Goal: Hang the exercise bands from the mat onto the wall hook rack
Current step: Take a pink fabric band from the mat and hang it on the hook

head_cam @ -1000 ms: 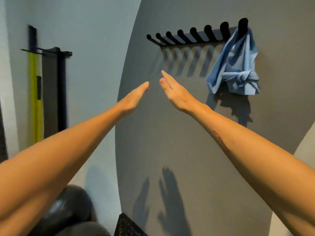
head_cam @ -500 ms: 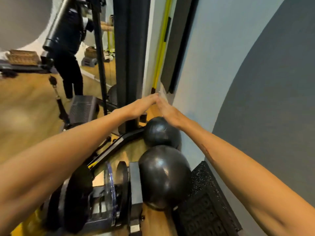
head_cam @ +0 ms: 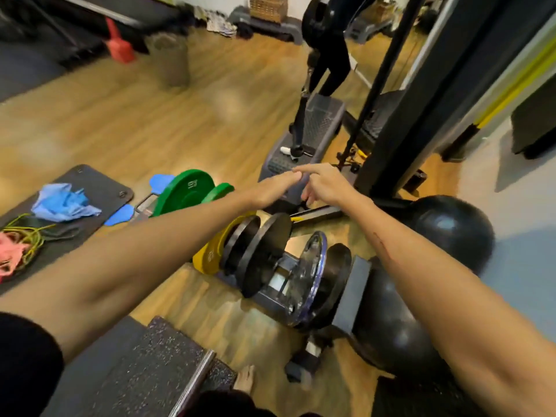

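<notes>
A dark mat [head_cam: 99, 188] lies on the wooden floor at the left. On it rest a crumpled blue band [head_cam: 61, 203], a thin yellow-green band [head_cam: 28, 233] and a pink band [head_cam: 10, 254] at the frame's left edge. Both arms stretch forward over the weight plates. My left hand [head_cam: 275, 188] and my right hand [head_cam: 326, 183] are empty, fingers extended, fingertips nearly touching, well to the right of the mat. The wall hook rack is out of view.
Green plates [head_cam: 186, 191], a yellow plate [head_cam: 210, 251] and black plates on a rack [head_cam: 288, 272] stand below my arms. Two black balls [head_cam: 451, 233] sit by the wall at right. A grey step [head_cam: 304, 139], a speckled box [head_cam: 162, 365] and a machine post [head_cam: 427, 94] surround them.
The view has swung from the wall and hook rack down and left to the floor. The mat with the bands has come into sight. Both hands stay empty and outstretched.
</notes>
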The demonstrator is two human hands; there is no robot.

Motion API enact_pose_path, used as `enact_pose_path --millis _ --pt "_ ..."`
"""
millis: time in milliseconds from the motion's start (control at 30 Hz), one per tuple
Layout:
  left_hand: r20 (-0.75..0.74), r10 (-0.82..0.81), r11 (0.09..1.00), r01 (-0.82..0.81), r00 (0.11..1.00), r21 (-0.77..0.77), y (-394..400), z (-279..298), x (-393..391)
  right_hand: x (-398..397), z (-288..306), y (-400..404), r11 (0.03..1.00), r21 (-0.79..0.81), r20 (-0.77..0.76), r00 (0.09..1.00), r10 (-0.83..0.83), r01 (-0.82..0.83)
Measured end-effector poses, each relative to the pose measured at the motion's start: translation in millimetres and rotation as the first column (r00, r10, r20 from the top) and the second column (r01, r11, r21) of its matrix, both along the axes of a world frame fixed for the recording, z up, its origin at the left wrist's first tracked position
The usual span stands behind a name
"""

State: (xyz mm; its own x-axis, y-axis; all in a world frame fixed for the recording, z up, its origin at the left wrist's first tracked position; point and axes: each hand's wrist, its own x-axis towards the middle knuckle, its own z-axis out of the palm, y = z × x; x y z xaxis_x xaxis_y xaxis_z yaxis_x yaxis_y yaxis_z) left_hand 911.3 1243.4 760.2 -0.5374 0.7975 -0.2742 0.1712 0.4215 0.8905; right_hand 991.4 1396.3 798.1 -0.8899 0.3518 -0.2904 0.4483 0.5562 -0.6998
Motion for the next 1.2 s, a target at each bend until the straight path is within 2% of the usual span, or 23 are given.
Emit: enact_pose_path --millis 33,100,167,267,433,533,600,667,833,933,1033,1200 --pt "-0.027 -0.014 0.997 0.012 1.000 -0.074 -9 5 -9 -16 -3 -9 0.999 0.020 0.023 0.999 0.046 -0.047" --pt "-0.017 0.069 0.996 -0.070 0.997 -0.050 -27 -5 -32 -46 -10 -24 0.987 0.084 0.073 0.989 0.131 -0.137" --pt "0.021 0.182 0.980 -0.179 0.983 -0.088 -52 -18 -57 -76 -18 -37 0.966 0.141 0.080 0.975 0.209 -0.218" --pt "0.034 0.348 0.931 -0.341 0.937 -0.129 -85 -16 -82 -126 -23 -57 0.936 0.095 0.069 0.940 0.334 -0.339" --pt "0.080 0.616 0.786 -0.607 0.783 -0.116 -148 -18 -111 -200 -22 -107 0.831 -0.006 0.113 0.825 0.553 -0.556" --pt "-0.047 0.714 0.696 -0.715 0.699 -0.065 -198 -20 -111 -229 -20 -155 0.711 0.010 0.107 0.708 0.698 -0.703" --pt "-0.215 0.757 0.626 -0.779 0.618 -0.036 -229 -23 -114 -247 -17 -184 0.681 -0.059 0.069 0.678 0.732 -0.730" --pt "-0.330 0.773 0.565 -0.824 0.542 -0.030 -257 -24 -117 -261 -19 -214 0.615 -0.090 0.092 0.609 0.788 -0.783" --pt "-0.421 0.820 0.422 -0.906 0.389 -0.016 -326 -20 -138 -307 -28 -297 0.434 -0.072 0.195 0.414 0.889 -0.898" --pt "-0.373 0.863 0.359 -0.933 0.340 -0.021 -367 -19 -156 -335 -29 -352 0.357 -0.096 0.227 0.329 0.917 -0.929" --pt "-0.272 0.900 0.320 -0.940 0.340 -0.115 -408 -16 -179 -362 -28 -404 0.283 -0.100 0.206 0.259 0.944 -0.954" --pt "-0.275 0.943 0.183 -0.982 0.187 -0.042 -470 -6 -211 -414 -23 -484 0.186 -0.084 0.146 0.172 0.974 -0.979"
